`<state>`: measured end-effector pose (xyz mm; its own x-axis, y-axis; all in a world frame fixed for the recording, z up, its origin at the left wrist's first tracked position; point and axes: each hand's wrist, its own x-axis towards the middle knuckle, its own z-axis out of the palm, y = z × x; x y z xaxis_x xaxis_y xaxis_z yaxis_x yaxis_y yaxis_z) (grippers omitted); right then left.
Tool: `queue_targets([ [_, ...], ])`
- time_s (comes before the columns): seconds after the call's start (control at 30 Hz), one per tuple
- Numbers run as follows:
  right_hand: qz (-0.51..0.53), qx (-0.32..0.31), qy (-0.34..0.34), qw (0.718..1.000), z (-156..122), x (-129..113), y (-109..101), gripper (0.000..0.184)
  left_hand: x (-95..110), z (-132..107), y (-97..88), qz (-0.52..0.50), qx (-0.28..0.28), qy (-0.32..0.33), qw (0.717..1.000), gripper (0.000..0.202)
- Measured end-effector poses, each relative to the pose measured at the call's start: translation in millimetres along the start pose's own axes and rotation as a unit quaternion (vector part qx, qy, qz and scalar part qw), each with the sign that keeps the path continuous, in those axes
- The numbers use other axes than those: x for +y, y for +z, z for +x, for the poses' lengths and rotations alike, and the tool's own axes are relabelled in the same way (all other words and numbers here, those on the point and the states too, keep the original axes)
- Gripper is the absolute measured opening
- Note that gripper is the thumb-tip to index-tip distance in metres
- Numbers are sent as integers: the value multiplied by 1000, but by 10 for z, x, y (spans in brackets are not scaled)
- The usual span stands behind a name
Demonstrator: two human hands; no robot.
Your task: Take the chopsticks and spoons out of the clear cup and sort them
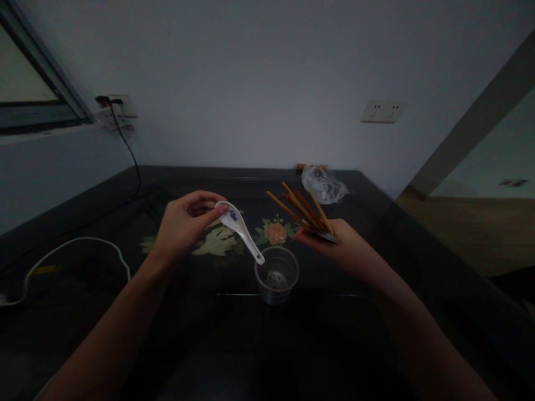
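Pinched by its bowl in my left hand (183,223) is a white soup spoon (242,229) with a blue mark. Its handle slants down to the right, and the holed tip is over the near-left rim of a cup-shaped metal holder (276,273). Small holes dot the holder's bottom, and it stands upright on the dark table. My right hand (330,240) is closed around a bunch of wooden chopsticks (307,209), which fan out up and to the left. A flat metallic piece (324,236) shows under them in the same grip; its kind I cannot make out.
The dark table (251,345) has a floral pattern. A crumpled clear plastic bag (322,184) lies at its back edge beside a brownish object (301,166). A white cable (75,239) curves over the left side; a black cord (125,139) hangs from the wall socket (117,111).
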<state>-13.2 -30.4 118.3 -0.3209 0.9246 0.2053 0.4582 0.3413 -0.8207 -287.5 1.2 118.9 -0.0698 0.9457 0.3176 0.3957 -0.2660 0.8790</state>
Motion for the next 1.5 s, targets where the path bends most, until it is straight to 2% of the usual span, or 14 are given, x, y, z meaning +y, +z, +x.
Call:
queue_targets([
  [0.13,-4,15,7,1000,-38,-97,-56,18,-220,215,-262,74,-37,-27,996,27],
  [0.27,-18,37,12,999,-85,-147,-93,22,-727,460,-428,144,-127,-46,980,26],
  [0.33,-26,45,25,998,-111,-160,-99,25,-998,542,-464,195,-190,-52,961,31],
  [0.43,-32,51,42,997,-151,-178,-110,29,-1293,594,-481,219,-238,-67,944,33],
  [0.63,9,74,66,995,-280,-192,-181,29,-1488,578,-441,247,-315,-78,913,32],
  [0.8,104,75,79,989,-444,-253,-201,28,-1618,597,-444,294,-317,-90,897,22],
  [0.9,214,35,48,975,-531,-384,-99,27,-1696,616,-460,321,-313,-104,888,18],
  [0.97,310,-9,37,950,-574,-499,56,26,-1724,624,-468,334,-313,-111,882,22],
  [1.07,427,-61,75,899,-596,-670,445,23,-1729,628,-468,347,-308,-119,878,30],
  [1.17,498,-104,138,850,-526,-779,989,35,-1712,625,-453,351,-309,-124,875,32],
  [1.27,505,-118,183,835,-309,-753,1563,36,-1694,611,-442,350,-315,-124,873,32],
  [1.37,488,-42,219,844,51,-575,2016,31,-1674,584,-462,352,-319,-122,871,33],
  [1.4,470,15,229,852,184,-496,2124,30,-1666,575,-477,352,-322,-122,871,32],
  [1.5,441,79,239,862,538,-266,2338,32,-1643,560,-537,351,-328,-119,869,32],
])
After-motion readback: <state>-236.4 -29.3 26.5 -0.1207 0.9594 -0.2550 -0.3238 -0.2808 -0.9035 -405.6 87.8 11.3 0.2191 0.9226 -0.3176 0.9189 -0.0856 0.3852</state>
